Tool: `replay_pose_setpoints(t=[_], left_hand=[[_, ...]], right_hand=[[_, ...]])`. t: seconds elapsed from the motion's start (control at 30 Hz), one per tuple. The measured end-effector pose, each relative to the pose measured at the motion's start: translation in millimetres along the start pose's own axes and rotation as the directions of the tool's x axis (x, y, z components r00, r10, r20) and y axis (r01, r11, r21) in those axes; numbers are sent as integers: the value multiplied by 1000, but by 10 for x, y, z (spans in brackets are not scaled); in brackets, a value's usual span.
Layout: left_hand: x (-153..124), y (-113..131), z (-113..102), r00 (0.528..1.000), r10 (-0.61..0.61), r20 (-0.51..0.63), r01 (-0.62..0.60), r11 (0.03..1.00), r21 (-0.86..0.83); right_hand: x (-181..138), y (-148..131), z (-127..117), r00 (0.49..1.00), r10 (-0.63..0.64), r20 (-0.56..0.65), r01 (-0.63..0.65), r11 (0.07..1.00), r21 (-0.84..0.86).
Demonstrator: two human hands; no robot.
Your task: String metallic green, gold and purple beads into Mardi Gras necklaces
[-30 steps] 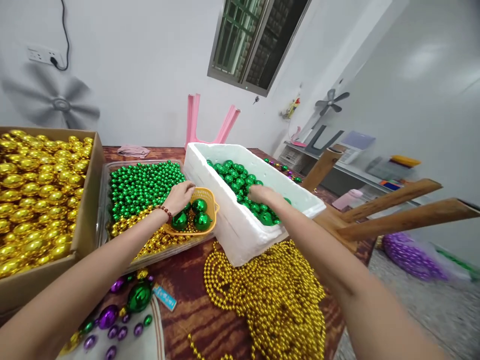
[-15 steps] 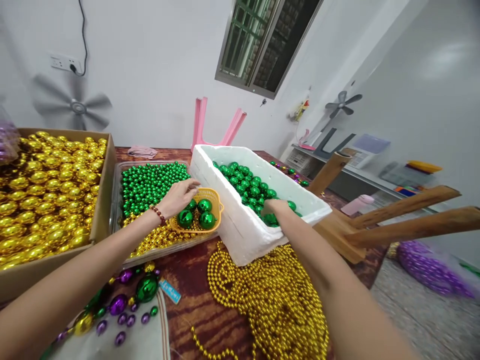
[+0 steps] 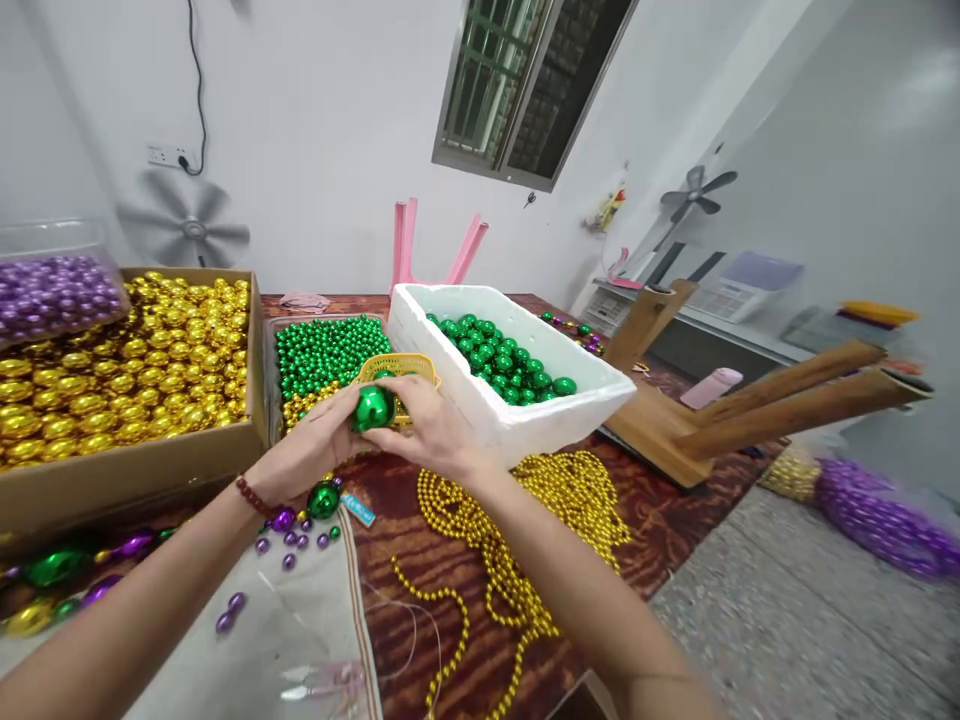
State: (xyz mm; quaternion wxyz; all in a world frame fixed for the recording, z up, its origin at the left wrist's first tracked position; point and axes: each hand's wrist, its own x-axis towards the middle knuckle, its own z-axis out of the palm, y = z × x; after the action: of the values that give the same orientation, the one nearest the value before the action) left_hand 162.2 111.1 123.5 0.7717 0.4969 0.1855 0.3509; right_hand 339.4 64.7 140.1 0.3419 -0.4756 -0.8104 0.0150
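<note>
A large shiny green bead (image 3: 373,408) is held between my two hands, in front of the yellow basket (image 3: 397,363). The fingers of my left hand (image 3: 319,445) close on its left side. My right hand (image 3: 431,425) grips it from the right, its thumb below. The basket is partly hidden behind my hands; a little green shows inside. To the right, a white foam box (image 3: 495,415) holds many green beads (image 3: 502,360). Behind my left hand, a clear tray holds small green beads (image 3: 330,350) and small gold ones (image 3: 300,408).
A cardboard box (image 3: 187,450) of gold beads stands left, with a tub of purple beads (image 3: 60,290) on it. Gold bead strands (image 3: 525,520) lie on the table. Loose beads and a cloth (image 3: 300,600) are nearer me. An upturned wooden stool (image 3: 697,430) stands right.
My right hand has come out of the foam box and moved left to meet my left hand. Both now hold a green bead. The view has shifted slightly.
</note>
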Motion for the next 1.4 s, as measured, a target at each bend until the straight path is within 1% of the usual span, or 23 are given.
replay_pose_setpoints(t=[0.07,0.13,0.2,0.23,0.33,0.4,0.47,0.53,0.6,0.63,0.7,0.77,0.83,0.9,0.97,1.03,1.13,1.23,1.3,1.4], left_hand=[[-321,-59,12,998,-34,-52,31,999,-43],[-638,-110,-24,989,-68,-132,64,997,-34],[-951,-162,-106,968,-82,-237,78,997,-26],[-1109,-195,-164,951,-93,-293,84,996,-43],[-1608,-322,-366,874,-175,-453,101,978,-182],[-1966,-421,-488,824,-233,-517,96,956,-278],[-2318,-512,-585,788,-268,-554,79,937,-340],[-2634,-586,-667,757,-288,-587,58,924,-379],[-2898,-638,-747,725,-292,-624,30,918,-395],[-3010,-655,-788,714,-289,-638,14,917,-399],[-3196,-674,-872,704,-273,-656,-26,913,-407],[-3340,-682,-955,709,-257,-657,-64,904,-423],[-3456,-702,-1024,715,-259,-650,-81,892,-445],[-3558,-756,-1069,719,-270,-641,-78,884,-461],[-3647,-851,-1082,723,-261,-640,-89,883,-461],[-3711,-967,-1066,729,-238,-642,-114,883,-456],[-3739,-1109,-1019,743,-229,-629,-118,881,-459],[-3711,-1140,-994,749,-216,-627,-103,896,-432],[-3682,-1109,-998,745,-197,-637,-97,913,-395],[-3635,-1051,-1019,747,-185,-638,-53,941,-335]], right_hand=[[-139,-218,169,1000,3,11,-3,998,66],[-275,-362,292,997,-33,76,24,994,110],[-411,-458,367,989,-58,136,38,989,141],[-481,-497,385,988,-43,150,18,987,162],[-719,-620,358,988,94,125,-122,962,243],[-907,-712,308,974,206,96,-224,938,264],[-1111,-791,297,940,338,46,-338,908,247],[-1325,-869,381,881,471,42,-463,843,273],[-1539,-984,573,823,559,102,-561,770,305],[-1636,-1058,701,803,578,145,-591,743,313],[-1792,-1215,981,789,569,231,-614,744,263],[-1879,-1332,1236,782,552,288,-607,779,156],[-1912,-1370,1401,769,559,309,-598,800,42],[-1920,-1333,1459,750,589,302,-608,793,-37],[-1914,-1257,1446,731,614,298,-613,782,-107],[-1884,-1187,1429,720,615,322,-602,784,-154],[-1778,-1148,1496,715,579,391,-554,811,-188],[-1617,-1165,1644,698,558,449,-507,828,-240],[-1509,-1177,1732,668,569,479,-483,822,-302],[-1384,-1179,1822,607,606,514,-447,795,-409]])
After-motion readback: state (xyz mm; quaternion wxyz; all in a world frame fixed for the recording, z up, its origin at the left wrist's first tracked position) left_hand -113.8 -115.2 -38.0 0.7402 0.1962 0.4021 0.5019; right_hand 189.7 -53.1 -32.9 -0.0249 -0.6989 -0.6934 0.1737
